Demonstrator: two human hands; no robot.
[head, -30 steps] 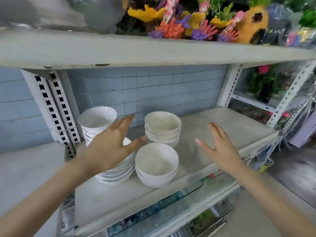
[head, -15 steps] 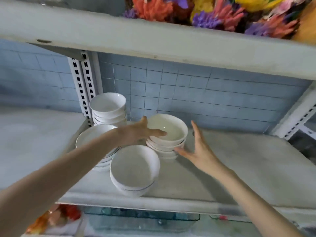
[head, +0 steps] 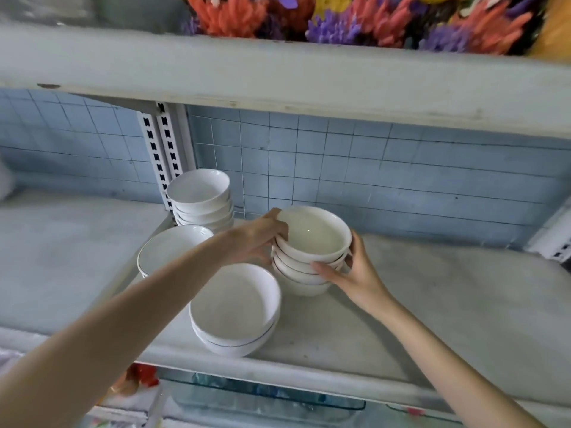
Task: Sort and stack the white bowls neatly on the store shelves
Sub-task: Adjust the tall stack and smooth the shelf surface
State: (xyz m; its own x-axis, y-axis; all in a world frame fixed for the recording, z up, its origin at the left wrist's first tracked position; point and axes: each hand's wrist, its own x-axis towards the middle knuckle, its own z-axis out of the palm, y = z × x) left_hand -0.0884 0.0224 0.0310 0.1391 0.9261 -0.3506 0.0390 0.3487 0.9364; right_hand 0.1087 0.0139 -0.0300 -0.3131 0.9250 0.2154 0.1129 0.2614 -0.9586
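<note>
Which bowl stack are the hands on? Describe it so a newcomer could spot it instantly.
Look at the grey shelf in front of the blue tiled wall. Four bowl stacks stand near its left end; the held stack is the rightmost. The left hand and right hand clasp its sides, and its top bowl looks creamier than the others.

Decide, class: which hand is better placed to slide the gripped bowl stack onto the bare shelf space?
Probably the right hand. It cups the bowl stack on the side facing the bare shelf, while the left hand is hemmed by neighbouring stacks.
</note>
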